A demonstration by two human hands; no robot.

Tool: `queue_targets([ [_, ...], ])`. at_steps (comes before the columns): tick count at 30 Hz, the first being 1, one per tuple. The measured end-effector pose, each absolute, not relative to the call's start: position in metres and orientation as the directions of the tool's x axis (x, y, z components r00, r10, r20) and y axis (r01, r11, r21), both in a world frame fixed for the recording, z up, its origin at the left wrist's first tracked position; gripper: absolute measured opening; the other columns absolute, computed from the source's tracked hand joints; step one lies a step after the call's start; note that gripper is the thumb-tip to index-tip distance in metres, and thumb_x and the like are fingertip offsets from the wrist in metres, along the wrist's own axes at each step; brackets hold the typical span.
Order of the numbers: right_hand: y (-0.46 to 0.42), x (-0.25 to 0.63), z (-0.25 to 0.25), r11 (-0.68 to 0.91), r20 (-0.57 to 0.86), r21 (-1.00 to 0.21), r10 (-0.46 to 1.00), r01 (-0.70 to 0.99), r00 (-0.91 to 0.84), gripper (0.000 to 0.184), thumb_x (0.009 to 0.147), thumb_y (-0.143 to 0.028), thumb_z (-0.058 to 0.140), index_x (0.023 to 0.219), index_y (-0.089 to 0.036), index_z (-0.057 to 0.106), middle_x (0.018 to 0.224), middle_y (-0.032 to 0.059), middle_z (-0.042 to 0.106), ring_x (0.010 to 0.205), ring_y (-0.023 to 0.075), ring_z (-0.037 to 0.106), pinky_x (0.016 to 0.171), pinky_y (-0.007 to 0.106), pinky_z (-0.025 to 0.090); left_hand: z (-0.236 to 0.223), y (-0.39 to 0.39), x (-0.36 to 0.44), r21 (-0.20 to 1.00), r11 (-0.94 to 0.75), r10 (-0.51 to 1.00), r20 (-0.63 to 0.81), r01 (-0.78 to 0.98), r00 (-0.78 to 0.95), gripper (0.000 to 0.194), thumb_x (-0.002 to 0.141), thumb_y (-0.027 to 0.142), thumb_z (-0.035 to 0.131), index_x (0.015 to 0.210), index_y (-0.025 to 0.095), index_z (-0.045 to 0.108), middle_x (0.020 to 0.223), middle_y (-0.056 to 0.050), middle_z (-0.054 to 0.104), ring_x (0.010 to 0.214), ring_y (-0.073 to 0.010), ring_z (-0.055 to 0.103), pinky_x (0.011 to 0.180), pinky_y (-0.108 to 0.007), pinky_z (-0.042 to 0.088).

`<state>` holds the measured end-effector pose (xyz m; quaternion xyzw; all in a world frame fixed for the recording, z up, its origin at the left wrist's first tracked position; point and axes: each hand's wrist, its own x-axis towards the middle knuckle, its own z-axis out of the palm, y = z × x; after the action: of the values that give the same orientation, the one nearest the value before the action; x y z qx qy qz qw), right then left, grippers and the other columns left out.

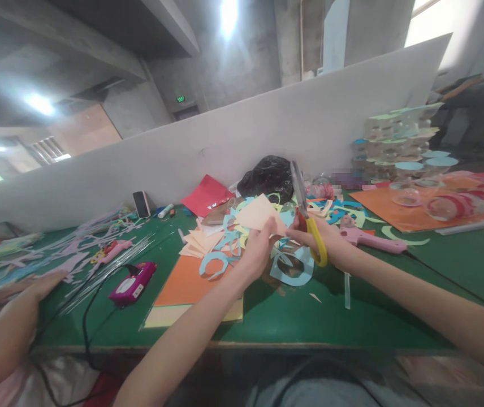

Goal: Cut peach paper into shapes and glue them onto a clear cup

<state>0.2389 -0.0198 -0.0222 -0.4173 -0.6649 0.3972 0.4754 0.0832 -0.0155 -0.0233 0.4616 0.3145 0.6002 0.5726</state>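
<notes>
My left hand [263, 240] pinches a cream square of paper [259, 212] by its lower corner, over the middle of the table. In my right hand [316, 229] is a pair of scissors with yellow handles [317, 242]; the grey blades [298, 183] point up and away from me. The fingers of both hands are close together near the paper's right corner. Below and around them lie light blue paper offcuts [293, 277]. A fanned stack of cream paper pieces [199, 244] rests left of my left hand.
A pink glue gun [371, 240] with a cord lies right of my right hand. At left are a magenta power socket [134, 282], orange paper sheets [186, 282] and a co-worker's arm [11, 328]. Behind stand a black plastic bag [267, 176], a phone [141, 204] and stacked clear plastic pieces [398, 138].
</notes>
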Motion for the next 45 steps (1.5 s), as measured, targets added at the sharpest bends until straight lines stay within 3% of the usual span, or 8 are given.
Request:
queue_targets([
  [7,-0.002,0.242,-0.027,0.228,0.183,-0.962,0.946,0.150,-0.267,0.054,0.074,-0.072,0.062,0.072,-0.021,0.048,0.054,-0.0031,0.046,0.049,0.0119,0.041,0.048,0.026,0.032,-0.022,-0.014,0.079,0.944,-0.184,0.967,0.224,-0.275,0.121,0.035,0.075,0.047,0.075,0.081,0.014,0.068,0.076,-0.006,0.069,0.069,-0.0139,0.063,0.069,-0.027,0.048],
  [10,0.002,0.260,-0.025,0.213,0.089,-0.933,0.918,0.292,-0.386,0.055,0.080,-0.075,0.052,0.070,-0.021,0.049,0.049,-0.0033,0.041,0.045,0.0117,0.038,0.045,0.026,0.030,-0.017,-0.008,0.069,0.956,-0.232,0.963,0.252,-0.179,0.096,0.034,0.077,0.046,0.073,0.075,0.014,0.061,0.064,-0.003,0.064,0.050,-0.0073,0.048,0.051,-0.023,0.037],
  [13,-0.004,0.278,-0.023,0.291,0.107,-0.884,0.888,0.366,-0.447,0.051,0.084,-0.071,0.054,0.080,-0.021,0.055,0.060,-0.0020,0.049,0.054,0.0126,0.043,0.051,0.026,0.039,-0.012,-0.002,0.059,0.961,-0.245,0.964,0.255,-0.131,0.069,0.034,0.078,0.046,0.072,0.082,0.017,0.055,0.065,0.000,0.063,0.044,-0.0052,0.041,0.043,-0.021,0.027],
  [17,-0.013,0.288,-0.020,0.274,0.072,-0.877,0.887,0.394,-0.456,0.050,0.087,-0.070,0.052,0.078,-0.021,0.054,0.070,0.0002,0.052,0.058,0.0134,0.046,0.053,0.027,0.040,-0.007,0.004,0.051,0.949,-0.279,0.958,0.285,-0.149,0.017,0.035,0.079,0.046,0.071,0.083,0.019,0.050,0.068,0.004,0.059,0.039,-0.0020,0.034,0.041,-0.019,0.022],
  [22,-0.020,0.283,-0.010,0.302,0.027,-0.826,0.864,0.476,-0.502,0.049,0.089,-0.065,0.053,0.069,-0.020,0.053,0.059,0.0015,0.051,0.053,0.0153,0.048,0.054,0.030,0.039,-0.005,0.006,0.050,0.940,-0.253,0.965,0.263,-0.227,0.016,0.040,0.078,0.046,0.073,0.078,0.021,0.043,0.055,0.011,0.041,0.039,-0.0011,0.026,0.040,-0.017,0.018],
  [31,-0.017,0.288,-0.016,0.270,-0.040,-0.790,0.873,0.550,-0.486,0.057,0.088,-0.074,0.049,0.072,-0.021,0.061,0.058,0.0043,0.060,0.052,0.0184,0.055,0.048,0.029,0.039,-0.001,0.000,0.053,0.907,-0.294,0.952,0.307,-0.300,-0.004,0.042,0.077,0.047,0.075,0.075,0.020,0.044,0.052,0.010,0.044,0.039,-0.0025,0.031,0.041,-0.018,0.024],
  [38,-0.023,0.284,-0.011,0.348,-0.002,-0.758,0.845,0.551,-0.535,0.055,0.093,-0.070,0.043,0.071,-0.022,0.055,0.054,0.0021,0.055,0.050,0.0156,0.048,0.051,0.029,0.038,-0.008,0.000,0.058,0.926,-0.272,0.955,0.293,-0.263,0.045,0.037,0.078,0.047,0.073,0.081,0.019,0.050,0.054,0.006,0.054,0.043,-0.0069,0.045,0.044,-0.021,0.036],
  [45,-0.016,0.288,-0.017,0.298,-0.040,-0.793,0.845,0.531,-0.534,0.056,0.091,-0.073,0.046,0.071,-0.022,0.056,0.057,0.0021,0.056,0.050,0.0159,0.050,0.049,0.029,0.036,-0.008,0.001,0.055,0.896,-0.344,0.939,0.335,-0.281,-0.082,0.032,0.080,0.043,0.071,0.078,0.019,0.050,0.055,0.006,0.054,0.044,-0.0072,0.045,0.045,-0.022,0.037],
])
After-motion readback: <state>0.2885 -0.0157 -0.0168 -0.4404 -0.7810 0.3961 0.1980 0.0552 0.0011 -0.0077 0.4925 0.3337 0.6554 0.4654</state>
